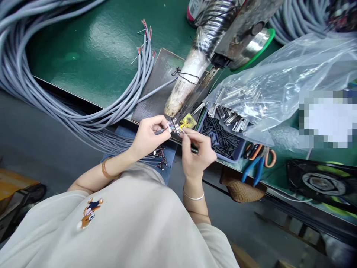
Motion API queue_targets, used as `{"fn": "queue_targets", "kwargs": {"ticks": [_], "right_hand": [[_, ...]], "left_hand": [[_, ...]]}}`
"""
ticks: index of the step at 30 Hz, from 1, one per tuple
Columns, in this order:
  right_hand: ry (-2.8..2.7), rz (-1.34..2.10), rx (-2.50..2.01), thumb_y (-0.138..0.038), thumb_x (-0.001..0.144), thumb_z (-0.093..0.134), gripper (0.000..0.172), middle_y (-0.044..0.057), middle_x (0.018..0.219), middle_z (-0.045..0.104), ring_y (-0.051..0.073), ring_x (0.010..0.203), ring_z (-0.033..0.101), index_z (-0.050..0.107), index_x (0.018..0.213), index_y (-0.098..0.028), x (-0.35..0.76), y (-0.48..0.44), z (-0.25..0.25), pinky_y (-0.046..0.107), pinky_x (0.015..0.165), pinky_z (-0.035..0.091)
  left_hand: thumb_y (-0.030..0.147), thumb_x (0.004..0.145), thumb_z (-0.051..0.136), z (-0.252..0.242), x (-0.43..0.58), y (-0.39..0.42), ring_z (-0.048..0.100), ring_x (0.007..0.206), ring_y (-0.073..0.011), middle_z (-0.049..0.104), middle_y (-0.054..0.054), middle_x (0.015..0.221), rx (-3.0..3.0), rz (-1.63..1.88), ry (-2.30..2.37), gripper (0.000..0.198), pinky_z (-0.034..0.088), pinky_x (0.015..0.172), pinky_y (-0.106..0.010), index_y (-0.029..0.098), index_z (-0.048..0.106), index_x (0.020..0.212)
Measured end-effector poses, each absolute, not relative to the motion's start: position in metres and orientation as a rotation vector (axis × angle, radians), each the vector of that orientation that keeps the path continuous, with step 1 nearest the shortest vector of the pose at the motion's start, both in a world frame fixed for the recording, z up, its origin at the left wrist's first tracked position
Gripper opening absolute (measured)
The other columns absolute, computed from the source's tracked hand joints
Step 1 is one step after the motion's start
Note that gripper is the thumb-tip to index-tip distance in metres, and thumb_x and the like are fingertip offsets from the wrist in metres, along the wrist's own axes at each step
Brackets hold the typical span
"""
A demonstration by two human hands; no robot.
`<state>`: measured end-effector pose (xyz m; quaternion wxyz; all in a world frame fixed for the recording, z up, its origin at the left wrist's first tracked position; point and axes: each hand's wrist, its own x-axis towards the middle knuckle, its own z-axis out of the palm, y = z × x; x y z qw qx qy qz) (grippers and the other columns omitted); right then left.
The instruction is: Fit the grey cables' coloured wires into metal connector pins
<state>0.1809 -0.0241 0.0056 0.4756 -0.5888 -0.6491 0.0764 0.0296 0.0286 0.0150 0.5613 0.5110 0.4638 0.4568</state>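
The light is bright and seems to come from above. The green table [111,39] has pale glare at far left, and the plastic bag [281,72] at right reflects white. The floor [58,121] is dimmer. The edges look stretched; a pixelated patch [327,121] covers the right.

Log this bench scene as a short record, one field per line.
Left hand: left hand pinching the wires beside a small connector
Right hand: right hand with thumb and forefinger at the connector's other side; what it pinches is too small to tell
Left side: grey cables, some with stripped ends showing coloured wires
Right side: blue tray with short black tubes; clear plastic bag partly over it
Right of tray: blue-handled pliers
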Motion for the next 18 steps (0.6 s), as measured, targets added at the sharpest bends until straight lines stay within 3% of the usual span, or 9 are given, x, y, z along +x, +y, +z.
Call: {"fn": "queue_targets", "kwargs": {"ticks": [5, 18], "right_hand": [[-1.678, 0.161, -1.396, -0.016, 0.092, 0.063, 0.009, 0.004, 0.105, 0.079, 0.016, 0.096, 0.076, 0.06, 0.09, -0.023, 0.175, -0.017, 0.009, 0.029, 0.079, 0.062], [-1.712, 0.102, -1.37, -0.012, 0.089, 0.068, 0.014, 0.002, 0.103, 0.078, 0.016, 0.095, 0.075, 0.062, 0.091, -0.024, 0.173, -0.01, 0.014, 0.03, 0.083, 0.061]], "left_hand": [[0.013, 0.07, 0.062, 0.017, 0.032, 0.029, 0.053, 0.058, -0.0067, 0.059, 0.002, 0.067, 1.233, 1.09, 1.097, 0.008, 0.041, 0.056, -0.018, 0.016, 0.055, 0.067], [0.014, 0.074, 0.061, 0.019, 0.03, 0.03, 0.054, 0.061, -0.0077, 0.06, 0.001, 0.069, 1.382, 1.131, 1.098, 0.006, 0.042, 0.058, -0.02, 0.015, 0.058, 0.069]]}}
